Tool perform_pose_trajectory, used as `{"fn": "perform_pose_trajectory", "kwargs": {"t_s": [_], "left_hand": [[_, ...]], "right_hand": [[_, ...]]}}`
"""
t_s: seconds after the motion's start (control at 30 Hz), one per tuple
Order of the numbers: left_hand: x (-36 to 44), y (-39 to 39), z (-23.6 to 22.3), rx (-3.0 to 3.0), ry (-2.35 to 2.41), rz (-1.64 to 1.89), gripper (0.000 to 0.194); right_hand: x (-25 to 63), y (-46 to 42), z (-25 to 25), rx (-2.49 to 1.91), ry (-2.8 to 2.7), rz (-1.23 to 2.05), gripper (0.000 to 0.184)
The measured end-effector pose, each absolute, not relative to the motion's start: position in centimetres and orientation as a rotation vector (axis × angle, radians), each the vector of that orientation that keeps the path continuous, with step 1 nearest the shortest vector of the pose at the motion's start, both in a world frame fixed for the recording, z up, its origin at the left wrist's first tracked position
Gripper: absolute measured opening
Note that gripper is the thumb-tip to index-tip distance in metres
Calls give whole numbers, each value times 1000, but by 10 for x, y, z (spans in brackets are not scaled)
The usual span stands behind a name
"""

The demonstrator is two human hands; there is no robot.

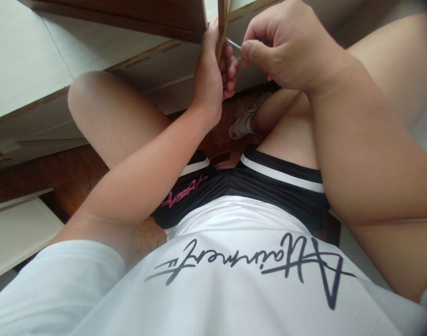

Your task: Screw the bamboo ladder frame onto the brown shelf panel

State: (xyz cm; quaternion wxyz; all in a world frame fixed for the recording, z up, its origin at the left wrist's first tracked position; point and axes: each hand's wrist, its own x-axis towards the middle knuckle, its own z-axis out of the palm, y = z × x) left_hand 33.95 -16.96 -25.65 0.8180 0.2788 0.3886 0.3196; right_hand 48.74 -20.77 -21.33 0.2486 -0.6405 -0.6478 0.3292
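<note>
My left hand (211, 77) is wrapped round the narrow edge of an upright wooden piece (221, 32), thumb on one side and curled fingers on the other. Close by on the right, my right hand (283, 49) pinches a thin silvery metal rod (234, 44) between thumb and bent forefinger. The rod's far tip meets the wooden piece just above my left fingers. Most of the rod is hidden in my right hand, so its kind does not show. A dark brown wooden panel (129, 18) adjoins the wooden piece on its left.
A pale tabletop (27, 56) with a chipped brown edge lies beyond my knees. My bent legs sit below it, with a shoe (239, 128) on the brown wooden floor (83, 172). At lower left is a pale flat board (20, 224).
</note>
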Motion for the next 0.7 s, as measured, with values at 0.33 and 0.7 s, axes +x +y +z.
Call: {"fn": "perform_pose_trajectory", "kwargs": {"t_s": [0.33, 0.7], "left_hand": [[339, -169, -253, 713, 891, 659, 49], [338, -169, -251, 596, 860, 654, 51]], "right_hand": [[487, -207, -217, -1763, -1800, 861, 21], [486, -208, -214, -1784, -1812, 855, 18]]}}
